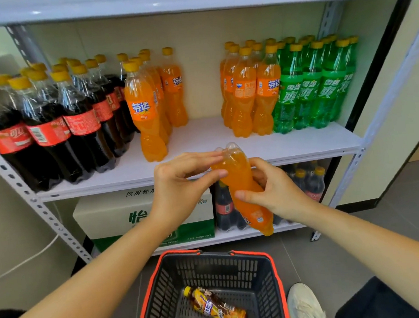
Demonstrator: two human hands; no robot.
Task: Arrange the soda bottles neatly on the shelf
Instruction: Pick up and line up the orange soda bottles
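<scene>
Both hands meet on one orange soda bottle (239,176), held in the air with its lobed base tipped up and its label end slanting down. The left hand (180,184) pinches the base end between thumb and extended fingers; the right hand (276,191) wraps the middle, thumb across the front, fingers curled behind. Just beyond the hands lies the white shelf (252,142), with a bare gap straight ahead of them. Beyond the left hand stands a group of orange bottles (145,108), with cola bottles (48,122) farther out. Beyond the right hand stand more orange ones (245,92), then green bottles (311,86). Below the hands sits a basket (213,267) holding a tea bottle (214,308)
</scene>
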